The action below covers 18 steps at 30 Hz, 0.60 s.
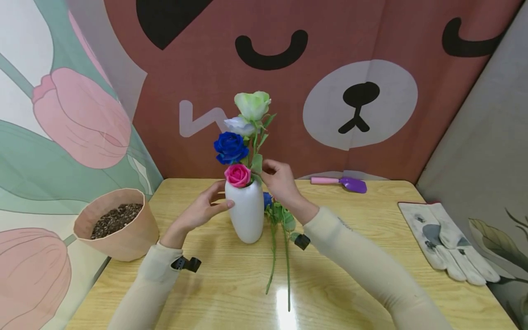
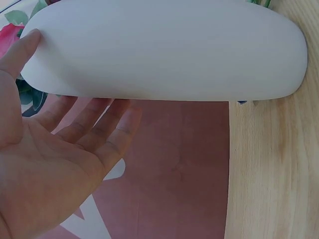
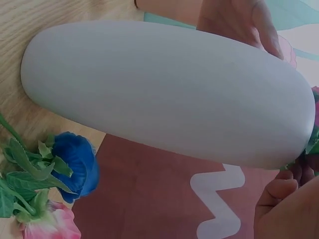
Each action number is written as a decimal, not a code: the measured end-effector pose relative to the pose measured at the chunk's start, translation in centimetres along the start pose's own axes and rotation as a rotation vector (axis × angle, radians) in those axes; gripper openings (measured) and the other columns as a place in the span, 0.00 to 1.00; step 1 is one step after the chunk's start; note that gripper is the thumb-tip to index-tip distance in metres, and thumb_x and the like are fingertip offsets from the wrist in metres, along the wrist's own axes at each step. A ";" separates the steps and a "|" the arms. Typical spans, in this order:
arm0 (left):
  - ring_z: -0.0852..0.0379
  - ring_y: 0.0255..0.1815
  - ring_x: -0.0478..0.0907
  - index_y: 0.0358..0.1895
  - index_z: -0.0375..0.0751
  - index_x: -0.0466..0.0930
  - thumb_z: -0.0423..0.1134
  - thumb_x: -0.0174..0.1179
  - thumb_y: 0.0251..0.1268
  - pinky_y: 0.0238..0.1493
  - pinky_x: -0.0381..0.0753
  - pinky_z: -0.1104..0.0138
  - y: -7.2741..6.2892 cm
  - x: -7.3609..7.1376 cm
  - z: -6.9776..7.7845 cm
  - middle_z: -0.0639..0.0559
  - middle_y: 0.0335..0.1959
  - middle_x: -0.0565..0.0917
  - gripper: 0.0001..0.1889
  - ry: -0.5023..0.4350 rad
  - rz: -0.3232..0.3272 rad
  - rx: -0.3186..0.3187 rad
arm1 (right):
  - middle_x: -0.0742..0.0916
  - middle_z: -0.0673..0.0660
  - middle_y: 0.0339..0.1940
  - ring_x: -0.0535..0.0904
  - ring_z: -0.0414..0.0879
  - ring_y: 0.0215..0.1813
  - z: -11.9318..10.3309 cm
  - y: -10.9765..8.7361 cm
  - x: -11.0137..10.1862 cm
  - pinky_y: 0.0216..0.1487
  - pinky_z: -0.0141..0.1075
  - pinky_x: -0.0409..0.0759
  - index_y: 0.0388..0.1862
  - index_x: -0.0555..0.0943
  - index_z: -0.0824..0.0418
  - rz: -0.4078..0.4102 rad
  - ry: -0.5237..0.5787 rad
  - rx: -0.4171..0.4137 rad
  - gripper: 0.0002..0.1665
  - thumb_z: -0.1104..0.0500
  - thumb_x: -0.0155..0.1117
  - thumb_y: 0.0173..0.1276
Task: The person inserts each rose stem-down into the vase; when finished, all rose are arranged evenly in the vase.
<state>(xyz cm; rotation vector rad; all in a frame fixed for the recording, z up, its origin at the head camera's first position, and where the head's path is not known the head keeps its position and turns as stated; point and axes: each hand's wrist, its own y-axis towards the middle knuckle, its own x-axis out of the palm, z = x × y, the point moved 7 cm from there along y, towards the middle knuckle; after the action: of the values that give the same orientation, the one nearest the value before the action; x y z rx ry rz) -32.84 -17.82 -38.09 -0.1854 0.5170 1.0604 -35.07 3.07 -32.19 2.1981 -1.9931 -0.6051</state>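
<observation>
A white vase (image 1: 246,213) stands upright on the table, holding a pink rose (image 1: 238,175), a blue rose (image 1: 231,148), a pale bluish-white flower (image 1: 240,125) and a tall greenish-white rose (image 1: 253,106). My left hand (image 1: 205,205) holds the vase's upper left side, its thumb in front and fingers reaching behind, as the left wrist view shows. At the vase's mouth, my right hand (image 1: 282,183) has curled fingers pinching among the leaves and stems; I cannot tell which stem it grips. In the right wrist view those fingertips are partly hidden by the vase's rim.
Right of the vase lie another blue rose (image 3: 77,164) and a pink-and-white flower (image 3: 52,221), their long stems pointing toward me. A peach pot (image 1: 123,238) of soil stands left. A purple trowel (image 1: 352,184) lies at the back, with white gloves (image 1: 445,240) at the right edge.
</observation>
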 end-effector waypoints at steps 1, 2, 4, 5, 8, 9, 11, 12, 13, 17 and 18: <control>0.38 0.73 0.68 0.76 0.54 0.57 0.49 0.60 0.72 0.65 0.77 0.45 0.0 0.0 0.0 0.48 0.74 0.66 0.34 0.000 0.000 0.001 | 0.84 0.54 0.30 0.73 0.44 0.31 0.0 0.0 0.0 0.32 0.32 0.72 0.38 0.87 0.59 -0.003 0.006 0.002 0.09 0.55 0.65 0.71; 0.38 0.73 0.68 0.77 0.54 0.57 0.49 0.60 0.72 0.65 0.77 0.45 0.0 0.0 0.0 0.47 0.74 0.66 0.34 -0.001 0.000 0.001 | 0.84 0.53 0.30 0.73 0.43 0.31 0.1 0.0 0.0 0.32 0.32 0.72 0.38 0.87 0.59 -0.002 0.013 0.004 0.09 0.55 0.66 0.71; 0.37 0.73 0.67 0.77 0.54 0.57 0.49 0.60 0.72 0.65 0.77 0.44 0.0 0.0 0.0 0.47 0.74 0.66 0.34 -0.004 -0.001 0.002 | 0.84 0.53 0.29 0.73 0.43 0.31 0.1 0.0 -0.1 0.32 0.32 0.72 0.38 0.87 0.59 0.005 0.027 0.005 0.09 0.55 0.65 0.71; 0.37 0.73 0.67 0.77 0.54 0.57 0.49 0.60 0.72 0.66 0.76 0.44 0.0 0.0 0.0 0.47 0.74 0.66 0.34 -0.005 -0.001 0.001 | 0.84 0.52 0.30 0.73 0.43 0.31 0.0 0.1 -0.1 0.32 0.32 0.72 0.38 0.87 0.59 0.012 0.033 0.003 0.09 0.55 0.65 0.71; 0.37 0.74 0.67 0.77 0.53 0.57 0.49 0.60 0.72 0.66 0.76 0.44 0.0 0.0 0.0 0.47 0.74 0.66 0.35 -0.004 0.000 -0.001 | 0.84 0.52 0.30 0.75 0.45 0.32 -0.1 0.2 -0.3 0.34 0.32 0.75 0.40 0.87 0.59 0.033 0.060 0.000 0.10 0.55 0.64 0.73; 0.37 0.74 0.67 0.77 0.53 0.56 0.50 0.60 0.72 0.66 0.76 0.44 0.0 0.0 0.0 0.47 0.74 0.66 0.35 -0.002 0.000 -0.003 | 0.84 0.52 0.31 0.77 0.46 0.34 -0.1 0.2 -0.3 0.35 0.32 0.77 0.41 0.86 0.59 0.034 0.073 0.001 0.10 0.55 0.63 0.73; 0.38 0.74 0.67 0.77 0.53 0.56 0.50 0.60 0.71 0.66 0.76 0.44 0.0 0.0 0.0 0.47 0.74 0.66 0.35 0.003 0.001 -0.007 | 0.85 0.52 0.33 0.80 0.47 0.37 -0.1 0.3 -0.3 0.40 0.33 0.83 0.43 0.85 0.60 0.032 0.112 0.009 0.10 0.55 0.63 0.74; 0.38 0.74 0.67 0.77 0.53 0.56 0.50 0.60 0.71 0.66 0.76 0.44 0.0 0.0 0.0 0.47 0.74 0.66 0.35 0.004 0.000 -0.008 | 0.85 0.52 0.33 0.82 0.48 0.38 -0.1 0.3 -0.2 0.42 0.34 0.85 0.44 0.84 0.60 0.025 0.133 0.014 0.10 0.56 0.62 0.74; 0.38 0.74 0.67 0.77 0.53 0.56 0.50 0.60 0.71 0.66 0.76 0.44 0.0 0.0 0.0 0.47 0.74 0.66 0.35 0.005 0.000 -0.010 | 0.85 0.52 0.35 0.83 0.47 0.39 -0.2 0.3 -0.2 0.45 0.36 0.86 0.46 0.84 0.61 0.017 0.153 0.019 0.10 0.56 0.62 0.74; 0.38 0.74 0.67 0.77 0.53 0.56 0.50 0.60 0.71 0.66 0.76 0.44 0.0 0.1 0.0 0.47 0.75 0.65 0.36 -0.002 -0.001 -0.013 | 0.86 0.53 0.36 0.83 0.46 0.40 -0.4 0.3 0.1 0.48 0.41 0.88 0.46 0.85 0.62 -0.012 0.164 0.010 0.11 0.55 0.64 0.73; 0.38 0.74 0.67 0.77 0.53 0.56 0.50 0.60 0.71 0.66 0.76 0.44 0.0 0.1 0.0 0.47 0.75 0.65 0.36 -0.002 -0.001 -0.013 | 0.86 0.54 0.36 0.83 0.45 0.39 -0.5 0.3 0.1 0.48 0.41 0.88 0.45 0.85 0.62 -0.015 0.151 0.008 0.11 0.55 0.64 0.73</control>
<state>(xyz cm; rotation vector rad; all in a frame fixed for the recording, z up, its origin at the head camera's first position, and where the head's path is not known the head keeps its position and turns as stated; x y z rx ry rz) -32.85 -17.76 -38.14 -0.1953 0.5081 1.0632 -35.18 2.89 -31.67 2.1938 -1.9082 -0.4202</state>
